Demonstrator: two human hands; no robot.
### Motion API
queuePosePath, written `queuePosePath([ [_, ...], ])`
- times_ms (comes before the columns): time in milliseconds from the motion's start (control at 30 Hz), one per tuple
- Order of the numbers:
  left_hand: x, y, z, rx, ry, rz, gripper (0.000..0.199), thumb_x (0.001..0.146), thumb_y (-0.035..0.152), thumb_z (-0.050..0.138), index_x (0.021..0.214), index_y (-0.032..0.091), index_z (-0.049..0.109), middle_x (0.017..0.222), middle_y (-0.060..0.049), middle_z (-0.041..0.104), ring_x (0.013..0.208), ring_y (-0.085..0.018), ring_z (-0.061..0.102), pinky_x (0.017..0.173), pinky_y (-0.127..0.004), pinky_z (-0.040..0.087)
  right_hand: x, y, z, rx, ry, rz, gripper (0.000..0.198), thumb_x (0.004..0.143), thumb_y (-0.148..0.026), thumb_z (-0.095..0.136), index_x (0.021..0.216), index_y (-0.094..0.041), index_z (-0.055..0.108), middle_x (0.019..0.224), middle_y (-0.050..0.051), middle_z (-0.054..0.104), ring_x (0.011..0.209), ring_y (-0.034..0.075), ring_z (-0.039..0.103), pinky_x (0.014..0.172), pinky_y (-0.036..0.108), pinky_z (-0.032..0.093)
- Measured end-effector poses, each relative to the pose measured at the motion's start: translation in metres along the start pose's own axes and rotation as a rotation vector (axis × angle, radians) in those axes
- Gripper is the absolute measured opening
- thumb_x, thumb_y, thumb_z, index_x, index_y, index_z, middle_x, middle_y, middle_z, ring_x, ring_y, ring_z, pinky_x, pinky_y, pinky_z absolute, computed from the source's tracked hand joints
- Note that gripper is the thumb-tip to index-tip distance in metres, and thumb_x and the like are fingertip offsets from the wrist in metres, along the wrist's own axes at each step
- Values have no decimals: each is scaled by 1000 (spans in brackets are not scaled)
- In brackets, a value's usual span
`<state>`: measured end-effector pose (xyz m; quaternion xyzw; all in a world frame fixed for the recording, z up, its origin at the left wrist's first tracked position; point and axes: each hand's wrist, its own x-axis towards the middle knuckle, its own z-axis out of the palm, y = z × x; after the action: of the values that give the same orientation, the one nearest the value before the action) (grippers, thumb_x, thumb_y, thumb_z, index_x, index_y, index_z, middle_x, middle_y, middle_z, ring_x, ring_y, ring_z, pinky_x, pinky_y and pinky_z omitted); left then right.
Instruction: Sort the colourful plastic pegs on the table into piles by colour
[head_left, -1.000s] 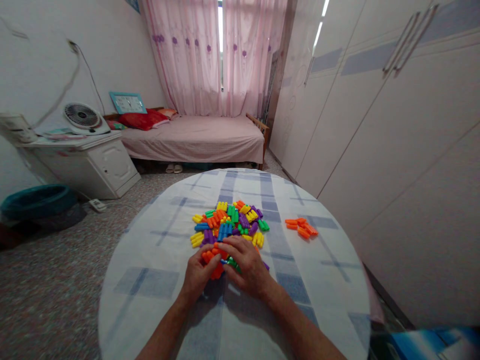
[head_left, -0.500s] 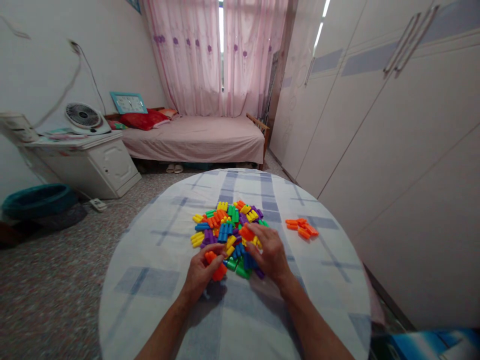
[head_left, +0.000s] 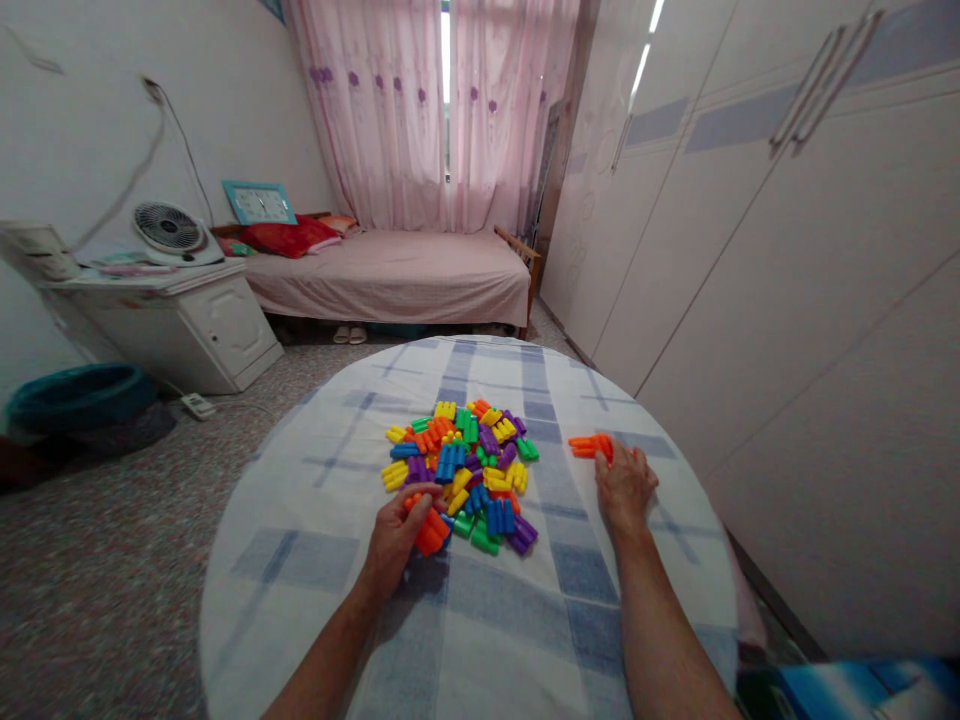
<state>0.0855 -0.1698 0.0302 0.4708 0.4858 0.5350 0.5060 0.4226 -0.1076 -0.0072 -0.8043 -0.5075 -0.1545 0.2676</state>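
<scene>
Compared with half a second ago, the right hand [head_left: 626, 487] has swung away from the near right part of the pile, where its fingertips pinched an orange piece, and is now over the small cluster of bright orange plastic pieces [head_left: 586, 446] lying apart to the right. Its move uncovers royal-blue ribbed plastic pieces [head_left: 500, 518] and a purple ribbed plastic piece [head_left: 523, 535] at the pile's near right edge. The left hand [head_left: 396, 530] stays almost where it was, at the near left edge.

The multicoloured pile of glossy plastic pieces [head_left: 450, 463] sits mid-table on a round table covered by a white cloth with blue-grey checks [head_left: 300, 620]. Its pieces, in yellow, green, blue, purple and orange, look like short tubes joined side by side, lying at mixed angles, some overlapping.

The left hand grasps a bright orange ribbed plastic block [head_left: 433, 535] between thumb and fingers, just beside the pile; whether it is one piece or several is unclear. The left forearm slants in from the lower left. The right forearm reaches up from the lower right, back of the hand upward, fingers curled over the cluster; I cannot tell whether they grip or have released anything.
</scene>
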Motion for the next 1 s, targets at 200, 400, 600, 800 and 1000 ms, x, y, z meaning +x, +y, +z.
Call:
queuePosePath([
  [200, 1, 0, -1, -93, -23, 5, 39, 78, 48, 56, 95, 15, 65, 80, -5, 65, 69, -14, 59, 65, -26, 49, -7, -32, -15, 228, 159, -171, 39, 87, -32, 42, 120, -16, 52, 120, 12, 56, 120, 28, 39, 97, 48, 30],
  [400, 2, -3, -3, -150, -54, -42, 47, 82, 49, 51, 111, 13, 60, 94, -9, 66, 82, -17, 62, 73, -28, 50, -55, -106, -57, 653, 14, -660, 38, 86, -28, 48, 123, -20, 48, 120, 9, 56, 120, 22, 44, 99, 43, 36],
  [600, 1, -3, -3, -249, -116, -48, 43, 84, 44, 51, 115, 14, 59, 115, -10, 63, 101, -19, 60, 90, -30, 46, -97, -149, -76, 710, -217, -962, 51, 80, -38, 59, 127, -21, 46, 124, 9, 56, 120, 25, 44, 99, 45, 37],
  [800, -1, -8, -1, -282, -199, -71, 42, 84, 42, 52, 115, 15, 59, 112, -11, 63, 96, -19, 62, 85, -32, 49, -103, -155, -69, 688, -172, -936, 43, 82, -28, 57, 123, -20, 49, 113, 8, 62, 103, 21, 54, 90, 39, 42],
  [1000, 11, -18, -14, -101, 260, 129, 39, 81, 45, 52, 102, 15, 63, 82, -4, 65, 66, -13, 58, 62, -25, 50, -56, -113, -59, 565, 54, -617, 36, 85, -33, 52, 119, -21, 53, 112, 9, 60, 105, 21, 52, 90, 38, 39],
])
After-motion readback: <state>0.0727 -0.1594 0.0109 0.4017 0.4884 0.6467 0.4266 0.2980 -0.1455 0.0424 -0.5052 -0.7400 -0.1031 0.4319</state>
